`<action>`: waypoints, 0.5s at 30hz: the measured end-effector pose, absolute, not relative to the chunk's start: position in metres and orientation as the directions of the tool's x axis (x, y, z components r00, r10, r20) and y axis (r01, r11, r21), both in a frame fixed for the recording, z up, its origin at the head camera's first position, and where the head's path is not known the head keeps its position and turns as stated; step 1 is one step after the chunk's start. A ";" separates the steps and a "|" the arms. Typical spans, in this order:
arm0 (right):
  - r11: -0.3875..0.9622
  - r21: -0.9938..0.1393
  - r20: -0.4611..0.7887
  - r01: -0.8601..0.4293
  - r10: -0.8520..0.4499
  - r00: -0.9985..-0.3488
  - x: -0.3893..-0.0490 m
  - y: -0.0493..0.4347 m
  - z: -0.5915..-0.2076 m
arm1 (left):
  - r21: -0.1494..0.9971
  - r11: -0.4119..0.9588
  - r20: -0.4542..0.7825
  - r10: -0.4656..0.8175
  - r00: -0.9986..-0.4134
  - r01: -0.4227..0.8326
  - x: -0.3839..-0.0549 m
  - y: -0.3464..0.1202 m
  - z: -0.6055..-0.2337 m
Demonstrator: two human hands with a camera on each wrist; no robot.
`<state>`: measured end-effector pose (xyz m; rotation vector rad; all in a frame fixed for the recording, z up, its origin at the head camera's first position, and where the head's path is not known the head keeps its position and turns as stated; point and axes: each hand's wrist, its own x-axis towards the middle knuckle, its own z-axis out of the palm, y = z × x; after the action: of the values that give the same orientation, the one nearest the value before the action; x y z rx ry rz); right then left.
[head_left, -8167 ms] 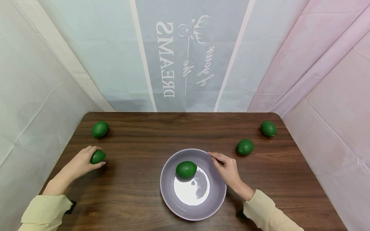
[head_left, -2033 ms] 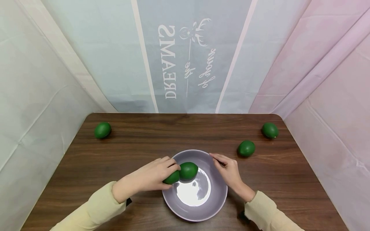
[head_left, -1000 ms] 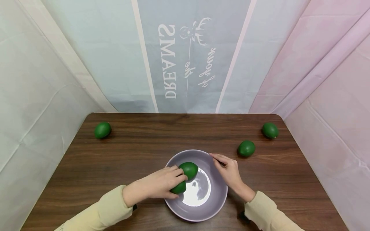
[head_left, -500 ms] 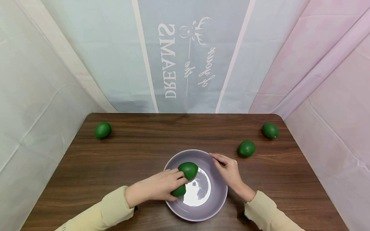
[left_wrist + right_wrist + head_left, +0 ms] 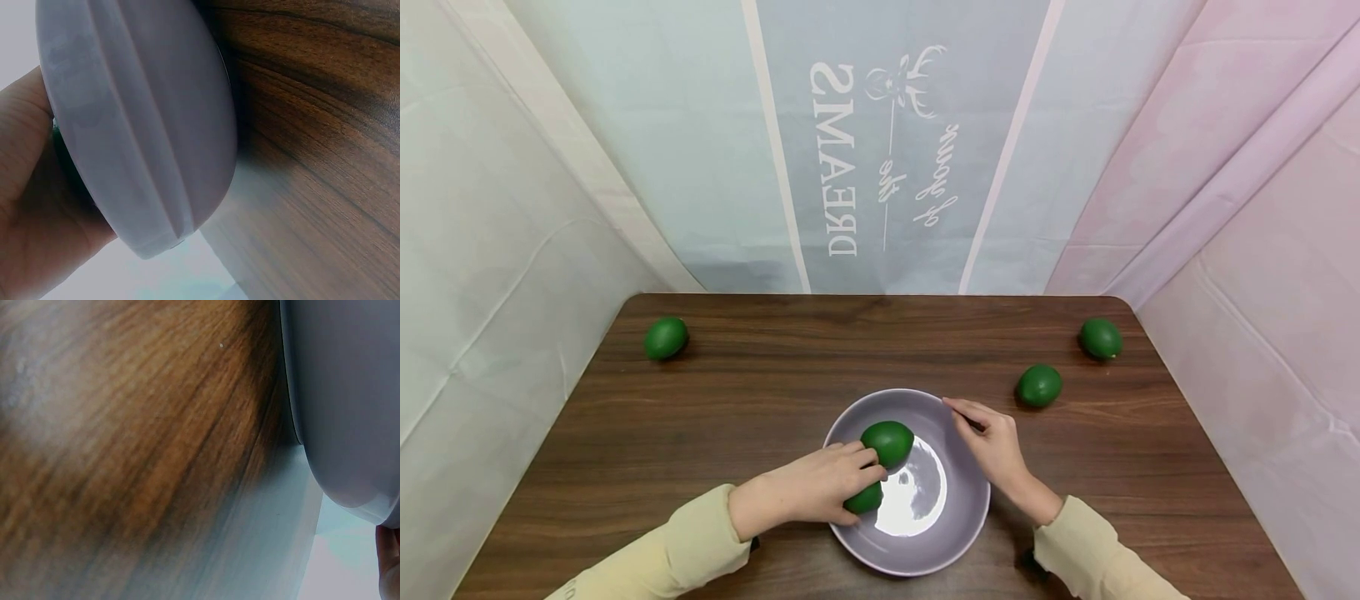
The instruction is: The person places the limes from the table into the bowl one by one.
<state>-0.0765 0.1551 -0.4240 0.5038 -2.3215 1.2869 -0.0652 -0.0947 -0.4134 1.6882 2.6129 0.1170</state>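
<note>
A grey-purple bowl (image 5: 936, 537) stands near the front middle of the table. My left hand (image 5: 820, 485) reaches over its left side, fingers and thumb around a green lime (image 5: 867, 498) inside. Behind that one, a second lime (image 5: 891, 442) lies in the bowl close to my fingers. On the upper right rim, my right hand (image 5: 996, 450) pinches the bowl's edge. In the left wrist view the bowl's outer wall (image 5: 144, 112) hides most of the held lime. The right wrist view has the bowl's side (image 5: 350, 394) and a bit of my fingers (image 5: 389, 562).
One lime (image 5: 666, 338) lies at the table's far left. Two more, a nearer lime (image 5: 1039, 386) and a farther lime (image 5: 1101, 338), sit to the right. Fabric walls (image 5: 887, 250) enclose the wooden table (image 5: 760, 358) at the back and sides.
My left hand has carried a lime from the table's left into the bowl, settling lower beside the other lime; it barely moves over the last half second. My right hand stays on the rim.
</note>
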 end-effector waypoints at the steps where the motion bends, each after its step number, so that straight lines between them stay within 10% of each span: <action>1: 0.503 -0.700 0.534 -0.507 -0.102 -0.839 -0.076 0.155 -0.424 | 0.080 0.411 0.014 0.910 -0.414 0.908 -0.065 -0.095 -0.414; 15: 0.506 -0.700 0.534 -0.504 -0.099 -0.840 -0.077 0.155 -0.423 | 0.055 0.411 -0.012 0.912 -0.411 0.910 -0.067 -0.093 -0.413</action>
<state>-0.0769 0.1549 -0.4228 0.4971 -2.3243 1.2822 -0.0669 -0.0934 -0.4127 1.6830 2.6047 0.0609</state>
